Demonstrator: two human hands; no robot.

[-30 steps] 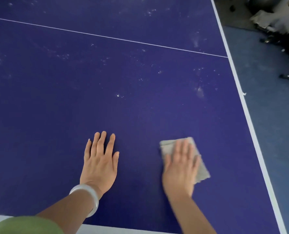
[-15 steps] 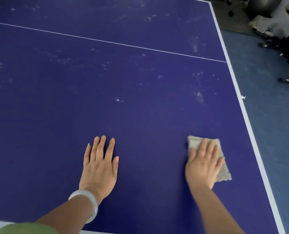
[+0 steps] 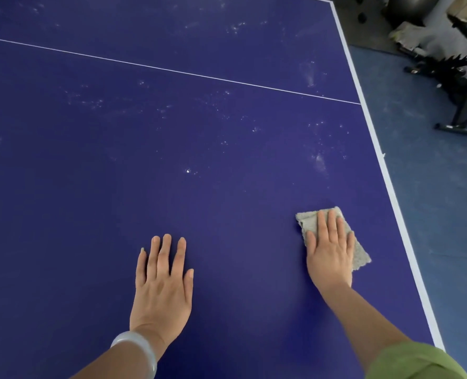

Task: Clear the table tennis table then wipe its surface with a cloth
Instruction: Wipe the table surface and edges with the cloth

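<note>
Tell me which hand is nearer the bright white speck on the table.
Left. The left hand lies flat short of the speck; the right hand, pressing the cloth, is farther off to its right.

No lettering, brand, number or sign legible anywhere: not on the table tennis table (image 3: pixel 227 209), nor on the cloth (image 3: pixel 309 218) at 4 o'clock.

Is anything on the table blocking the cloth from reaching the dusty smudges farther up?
Nothing visible does. The right hand presses flat on the cloth, and only bare blue table lies between it and the whitish smudges ahead. The left hand rests flat off to the side, out of that path.
</note>
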